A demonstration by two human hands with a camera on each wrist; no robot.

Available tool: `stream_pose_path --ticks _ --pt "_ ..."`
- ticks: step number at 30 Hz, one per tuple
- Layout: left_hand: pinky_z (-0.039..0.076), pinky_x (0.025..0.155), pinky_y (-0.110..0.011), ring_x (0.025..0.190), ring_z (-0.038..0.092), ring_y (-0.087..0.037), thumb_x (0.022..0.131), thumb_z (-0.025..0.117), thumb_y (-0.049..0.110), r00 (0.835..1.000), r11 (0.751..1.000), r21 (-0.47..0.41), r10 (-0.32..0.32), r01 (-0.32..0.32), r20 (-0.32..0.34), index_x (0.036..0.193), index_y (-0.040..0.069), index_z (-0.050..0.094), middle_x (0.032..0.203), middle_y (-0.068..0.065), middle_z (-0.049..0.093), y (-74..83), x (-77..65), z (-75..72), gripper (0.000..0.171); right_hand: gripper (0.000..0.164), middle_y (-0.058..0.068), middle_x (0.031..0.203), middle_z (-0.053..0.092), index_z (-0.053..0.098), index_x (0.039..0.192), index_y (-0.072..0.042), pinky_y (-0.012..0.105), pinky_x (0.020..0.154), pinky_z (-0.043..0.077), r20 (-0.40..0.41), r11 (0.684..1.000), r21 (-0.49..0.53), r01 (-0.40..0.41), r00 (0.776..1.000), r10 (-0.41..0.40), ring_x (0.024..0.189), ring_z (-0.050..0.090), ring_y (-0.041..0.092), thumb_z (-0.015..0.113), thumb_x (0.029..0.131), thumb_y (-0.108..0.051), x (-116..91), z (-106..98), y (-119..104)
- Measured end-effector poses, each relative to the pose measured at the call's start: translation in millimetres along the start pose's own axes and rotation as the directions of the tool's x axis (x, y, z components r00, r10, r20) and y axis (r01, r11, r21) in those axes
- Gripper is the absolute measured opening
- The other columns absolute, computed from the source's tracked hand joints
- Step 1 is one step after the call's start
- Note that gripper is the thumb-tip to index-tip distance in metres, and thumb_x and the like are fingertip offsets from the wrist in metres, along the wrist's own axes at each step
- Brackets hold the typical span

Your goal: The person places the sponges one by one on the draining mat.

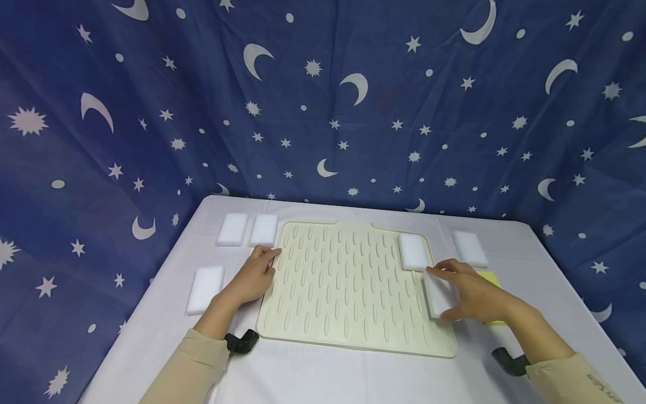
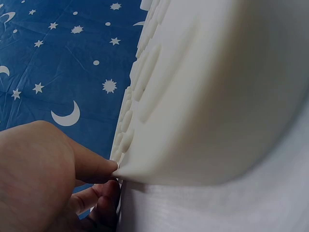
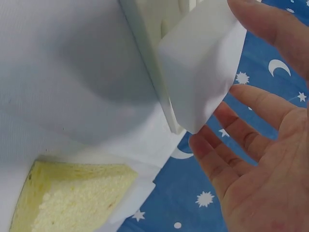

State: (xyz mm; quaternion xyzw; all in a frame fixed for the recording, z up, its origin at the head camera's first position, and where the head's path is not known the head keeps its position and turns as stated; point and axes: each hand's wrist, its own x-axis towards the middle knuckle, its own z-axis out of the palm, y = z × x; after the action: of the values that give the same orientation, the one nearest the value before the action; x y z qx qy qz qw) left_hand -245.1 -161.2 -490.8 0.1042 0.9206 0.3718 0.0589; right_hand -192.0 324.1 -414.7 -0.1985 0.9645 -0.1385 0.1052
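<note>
A white-covered table (image 1: pixel 323 376) is bearing a cream mat (image 1: pixel 335 289), whose left edge the left hand (image 1: pixel 251 279) is tightly pinching, while the right hand (image 1: pixel 471 295), thumb and fingers apart, is gripping a white block (image 1: pixel 437 294) over the mat's right edge.

A makeshift recording booth, by the look of it from where I stand: a dark-blue fabric curtain printed with white moons and stars (image 1: pixel 303 134) hangs along the far side and closes in at left and right around a table draped in plain white cloth (image 1: pixel 323 373). Curved black devices (image 1: pixel 242 341) sit at a person's wrists. The cream, rectangular ribbed mat (image 1: pixel 348 292) and white, rectangular foam blocks (image 1: pixel 233 229) suggest household goods; the building beyond, I cannot tell.
</note>
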Motion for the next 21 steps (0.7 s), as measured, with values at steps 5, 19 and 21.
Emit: stream_pose_path --ticks 5,19,21 --pt "0.042 0.1 -0.045 0.111 0.05 -0.027 0.104 0.047 0.006 1.0 1.0 0.006 -0.001 0.001 -0.001 0.155 0.002 0.045 0.146 -0.016 0.042 0.2 0.1 0.2 0.052 0.101 0.019 0.151 0.047 0.052 0.152 -0.006 0.063 0.105 0.045 0.001 1.0 0.006 0.002 1.0 -0.002 0.135 0.044 0.042 0.097 0.067 -0.036 0.5 2.1 -1.7" --pt "0.043 0.097 -0.042 0.107 0.051 -0.025 0.104 0.048 0.006 1.0 1.0 0.006 0.001 -0.001 -0.002 0.155 0.001 0.044 0.146 -0.017 0.042 0.5 1.9 1.0 0.051 0.1 0.018 0.15 0.047 0.053 0.15 -0.004 0.061 0.107 0.044 0.009 0.999 0.034 -0.004 1.0 0.003 0.135 0.044 0.04 0.097 0.067 -0.037 5.1 6.5 -8.0" --pt "0.043 0.096 -0.042 0.106 0.051 -0.024 0.104 0.048 0.006 1.0 1.0 0.008 0.001 -0.001 -0.001 0.155 0.001 0.044 0.146 -0.017 0.041 0.4 1.9 1.1 0.051 0.1 0.017 0.15 0.047 0.053 0.15 -0.004 0.061 0.107 0.044 0.008 0.999 0.037 0.0 1.0 0.0 0.135 0.044 0.039 0.097 0.066 -0.037 5.6 7.9 -8.5"
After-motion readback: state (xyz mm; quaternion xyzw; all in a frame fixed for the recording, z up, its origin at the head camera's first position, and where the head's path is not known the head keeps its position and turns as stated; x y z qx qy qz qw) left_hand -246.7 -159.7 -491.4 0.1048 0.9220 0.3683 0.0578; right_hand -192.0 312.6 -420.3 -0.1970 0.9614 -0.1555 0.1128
